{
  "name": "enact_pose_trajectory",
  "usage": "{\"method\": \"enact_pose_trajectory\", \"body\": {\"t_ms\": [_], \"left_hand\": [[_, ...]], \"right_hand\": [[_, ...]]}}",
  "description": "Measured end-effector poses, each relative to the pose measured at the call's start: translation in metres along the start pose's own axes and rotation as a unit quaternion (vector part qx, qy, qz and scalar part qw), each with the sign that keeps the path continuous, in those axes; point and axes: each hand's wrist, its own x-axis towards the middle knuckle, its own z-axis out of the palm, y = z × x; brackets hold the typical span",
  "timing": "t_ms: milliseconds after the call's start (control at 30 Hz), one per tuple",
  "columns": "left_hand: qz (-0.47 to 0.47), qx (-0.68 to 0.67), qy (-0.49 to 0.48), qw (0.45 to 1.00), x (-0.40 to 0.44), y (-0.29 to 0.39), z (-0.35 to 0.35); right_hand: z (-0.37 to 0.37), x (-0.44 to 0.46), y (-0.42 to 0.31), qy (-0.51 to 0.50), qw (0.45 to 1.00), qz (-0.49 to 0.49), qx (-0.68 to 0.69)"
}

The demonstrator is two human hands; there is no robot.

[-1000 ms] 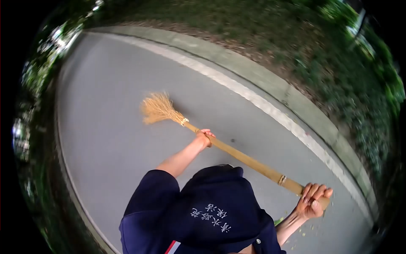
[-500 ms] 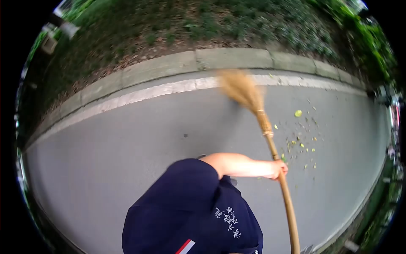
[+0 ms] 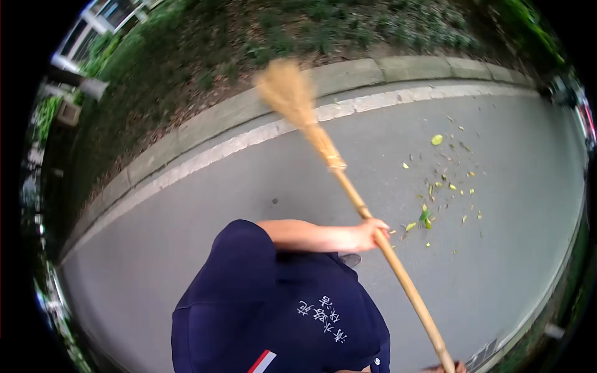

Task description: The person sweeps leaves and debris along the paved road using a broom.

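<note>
The left hand [image 3: 372, 234] was wrapped round the broom [image 3: 407, 286] mid-handle, the right hand [image 3: 459, 367] seemingly closed at its end; the bristles [image 3: 289, 93], above the kerb [image 3: 348, 76], needed low, even strokes.

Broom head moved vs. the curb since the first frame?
Yes, toward the curb. The broom head was over the road, short of the white strip; in this view it now overlaps the curb.
</note>
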Motion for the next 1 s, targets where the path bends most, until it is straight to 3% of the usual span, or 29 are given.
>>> {"method": "enact_pose_trajectory", "body": {"t_ms": [33, 67, 167, 267, 300, 433, 533, 600, 700, 767, 800, 867, 900, 933, 967, 1000], "left_hand": [[0.049, -0.038, 0.037, 0.997, -0.007, 0.022, -0.028], [0.095, -0.008, 0.082, 0.992, -0.017, 0.045, -0.060], [0.228, -0.165, 0.187, 0.941, -0.064, 0.109, -0.159], [0.331, -0.331, 0.152, 0.871, -0.134, 0.157, -0.289], [0.331, -0.383, 0.216, 0.835, -0.176, 0.168, -0.303], [0.357, -0.527, 0.269, 0.723, -0.297, 0.186, -0.429], [0.412, -0.533, 0.281, 0.683, -0.372, 0.187, -0.514], [0.432, -0.542, 0.276, 0.666, -0.403, 0.191, -0.563], [0.421, -0.584, 0.185, 0.669, -0.426, 0.209, -0.591], [0.449, -0.538, 0.301, 0.646, -0.429, 0.228, -0.575], [0.447, -0.538, 0.299, 0.649, -0.421, 0.241, -0.579], [0.402, -0.449, 0.239, 0.761, -0.379, 0.279, -0.608], [0.376, -0.426, 0.213, 0.795, -0.350, 0.303, -0.619], [0.348, -0.400, 0.186, 0.827, -0.318, 0.331, -0.624], [0.353, -0.416, 0.220, 0.809, -0.280, 0.362, -0.605], [0.307, -0.371, 0.201, 0.853, -0.255, 0.388, -0.570]], "right_hand": [[0.023, 0.002, 0.054, 0.125, 0.973, 0.013, -0.195], [0.044, -0.003, 0.104, 0.106, 0.980, 0.072, -0.153], [0.112, -0.043, 0.223, -0.027, 0.961, 0.271, -0.055], [0.213, -0.142, 0.287, -0.177, 0.881, 0.428, 0.093], [0.248, -0.178, 0.301, -0.230, 0.855, 0.451, 0.113], [0.367, -0.327, 0.312, -0.378, 0.702, 0.559, 0.226], [0.420, -0.415, 0.312, -0.493, 0.582, 0.602, 0.236], [0.440, -0.470, 0.301, -0.510, 0.532, 0.634, 0.234], [0.443, -0.519, 0.293, -0.582, 0.481, 0.611, 0.237], [0.441, -0.530, 0.284, -0.564, 0.517, 0.613, 0.198], [0.435, -0.531, 0.278, -0.546, 0.548, 0.614, 0.157], [0.426, -0.519, 0.268, -0.517, 0.578, 0.616, 0.137], [0.422, -0.509, 0.262, -0.488, 0.629, 0.596, 0.106], [0.418, -0.497, 0.255, -0.455, 0.677, 0.573, 0.074], [0.412, -0.481, 0.246, -0.458, 0.712, 0.528, 0.063], [0.405, -0.464, 0.234, -0.458, 0.746, 0.481, 0.051]]}}
